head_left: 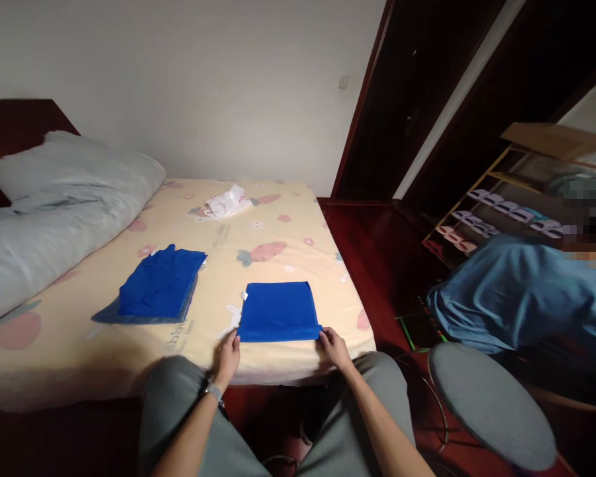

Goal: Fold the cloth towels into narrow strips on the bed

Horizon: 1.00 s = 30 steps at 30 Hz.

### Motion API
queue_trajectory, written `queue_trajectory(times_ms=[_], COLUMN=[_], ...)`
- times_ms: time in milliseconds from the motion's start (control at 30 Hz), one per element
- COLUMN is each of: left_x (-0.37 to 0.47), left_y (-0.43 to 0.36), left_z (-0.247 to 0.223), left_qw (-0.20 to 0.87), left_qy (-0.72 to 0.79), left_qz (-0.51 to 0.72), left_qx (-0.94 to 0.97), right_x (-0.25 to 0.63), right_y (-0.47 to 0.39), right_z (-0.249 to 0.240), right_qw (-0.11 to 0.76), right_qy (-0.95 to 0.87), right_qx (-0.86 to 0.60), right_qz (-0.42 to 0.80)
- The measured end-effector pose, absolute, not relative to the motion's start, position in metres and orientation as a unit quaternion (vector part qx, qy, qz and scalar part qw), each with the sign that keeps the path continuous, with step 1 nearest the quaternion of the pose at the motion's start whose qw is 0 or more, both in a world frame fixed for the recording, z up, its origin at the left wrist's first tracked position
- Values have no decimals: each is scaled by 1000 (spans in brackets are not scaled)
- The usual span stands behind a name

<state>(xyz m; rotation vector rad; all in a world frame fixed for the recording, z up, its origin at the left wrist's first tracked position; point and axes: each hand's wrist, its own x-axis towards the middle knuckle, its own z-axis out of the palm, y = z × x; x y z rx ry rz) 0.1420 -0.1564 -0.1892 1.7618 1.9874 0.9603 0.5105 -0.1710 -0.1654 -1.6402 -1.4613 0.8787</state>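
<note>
A blue cloth (279, 308) lies flat on the bed in front of me, its near edge turned over in a narrow fold. A small white tag sticks out at its left side. My left hand (227, 356) pinches the near left corner between thumb and fingers. At the near right corner, my right hand (334, 347) pinches the same fold. Further left on the bed rests a loose pile of blue cloth (161, 285), crumpled on top, with a greyish-blue layer showing beneath.
The bed (213, 265) has a cream sheet with a carrot print. A white plastic bag (227, 201) sits near the wall, a grey quilt (74, 218) at the left. To the right are a round grey stool (491, 404), a person in a blue shirt (516, 291) and a shoe rack (496, 173).
</note>
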Motion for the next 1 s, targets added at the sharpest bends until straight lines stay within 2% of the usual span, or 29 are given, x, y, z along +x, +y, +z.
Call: queue_trajectory(times_ms=[267,567,833,1000], left_x=[144,147,148,149], left_y=[-161,-166,-167,-168], left_z=[-169,-152,-153,-149], left_qw=[137,81,25,9], left_qy=[658,675,684,687], left_qz=[319,284,247,243], left_qx=[668,677,686,684], right_x=[514,510,509,511], right_y=[-168,-171,-171,-172], right_z=[-169,-161,-164,-166], right_qw=[323,342,323,317], right_qy=[-583,-564,-569,-572], right_qx=[-678,-684,-704,-696], right_qz=[311,312,276,298])
